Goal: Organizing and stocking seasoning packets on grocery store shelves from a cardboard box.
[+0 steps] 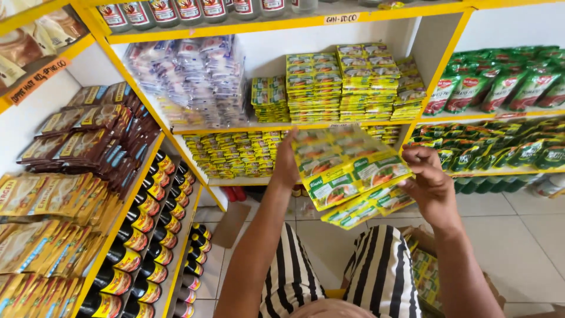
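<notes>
While the sachet strip (347, 171) is pinched by left hand (286, 162) and right hand (432, 182) (both closed on its edges), it is best kept flat toward the far shelf (282, 128).

Sachet strips (347, 174) lie between both hands, before the shelf (282, 126) (bottles (147, 235) to its left).

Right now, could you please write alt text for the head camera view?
Both hands, left hand and right hand, hold up a strip of yellow-green sachets before yellow shop shelves stacked with similar packets. Dark sauce bottles line the left shelf; green pouches sit right.
</notes>
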